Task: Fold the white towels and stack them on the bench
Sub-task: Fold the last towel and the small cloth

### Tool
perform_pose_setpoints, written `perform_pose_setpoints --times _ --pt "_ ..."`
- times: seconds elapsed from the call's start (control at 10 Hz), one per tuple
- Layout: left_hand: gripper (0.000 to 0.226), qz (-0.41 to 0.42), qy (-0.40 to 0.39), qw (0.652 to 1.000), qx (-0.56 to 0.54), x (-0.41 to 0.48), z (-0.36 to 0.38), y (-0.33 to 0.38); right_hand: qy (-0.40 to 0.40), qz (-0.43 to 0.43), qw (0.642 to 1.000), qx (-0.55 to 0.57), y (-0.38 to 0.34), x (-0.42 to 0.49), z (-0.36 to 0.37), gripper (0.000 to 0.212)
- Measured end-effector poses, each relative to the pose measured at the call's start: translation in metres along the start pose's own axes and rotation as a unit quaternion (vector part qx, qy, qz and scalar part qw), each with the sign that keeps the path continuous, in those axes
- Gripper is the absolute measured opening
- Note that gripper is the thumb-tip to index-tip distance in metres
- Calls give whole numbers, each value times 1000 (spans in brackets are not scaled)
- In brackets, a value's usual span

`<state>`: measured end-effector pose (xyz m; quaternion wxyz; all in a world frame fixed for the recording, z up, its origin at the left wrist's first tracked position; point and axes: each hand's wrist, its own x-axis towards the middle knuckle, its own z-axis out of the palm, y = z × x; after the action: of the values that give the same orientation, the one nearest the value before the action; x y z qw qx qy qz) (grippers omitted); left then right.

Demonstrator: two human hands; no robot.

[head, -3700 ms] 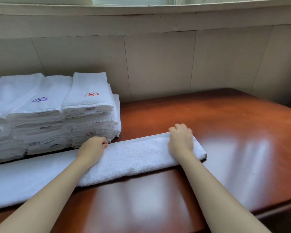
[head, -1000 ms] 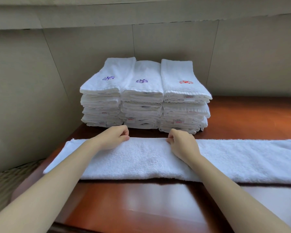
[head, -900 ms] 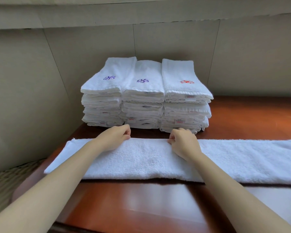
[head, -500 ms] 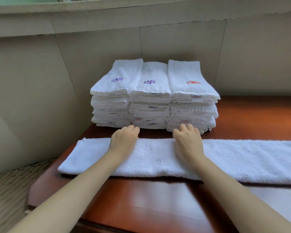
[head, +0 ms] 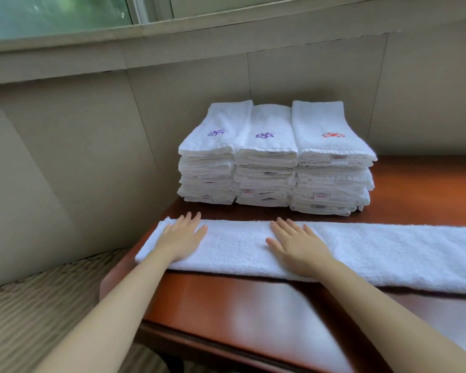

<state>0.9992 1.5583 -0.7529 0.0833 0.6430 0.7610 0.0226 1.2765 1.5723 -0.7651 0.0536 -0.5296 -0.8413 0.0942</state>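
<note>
White terry, the long towel (head: 361,249) lies near the bench (head: 253,308) front, long axis running nine to three o'clock, stacks (head: 275,157) at twelve. Left hand (head: 179,239) and right hand (head: 297,244) press flat, fingers spread. Best smooth outward before folding an end over squarely.

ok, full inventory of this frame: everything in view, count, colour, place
long towel: 1, white, folded into a strip lengthwise along the bench front, runs out of frame at the right
folded towel stacks: 3 side by side, white, back of bench against wall; top emblems purple, purple, red
bench: 1, glossy red-brown wood
wall panels: beige, behind and left
window: top left, greenish glass
woven mat: beige, lower left
left hand: flat on the strip's left end
right hand: flat on the strip, mid-left
</note>
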Motion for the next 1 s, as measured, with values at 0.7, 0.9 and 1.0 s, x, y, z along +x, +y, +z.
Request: perform_pose_setpoints --times 0.7,0.9,1.0 --pt "61 -405 303 667 -547 -66 -11 -4 28 95 994 -53 -20 -31 0 65" --pt "57 -369 167 603 -687 -51 -5 34 10 61 998 2 1 -44 -21 58" --pt "50 -328 170 583 -723 -40 -13 39 45 101 994 -13 28 -55 -19 56"
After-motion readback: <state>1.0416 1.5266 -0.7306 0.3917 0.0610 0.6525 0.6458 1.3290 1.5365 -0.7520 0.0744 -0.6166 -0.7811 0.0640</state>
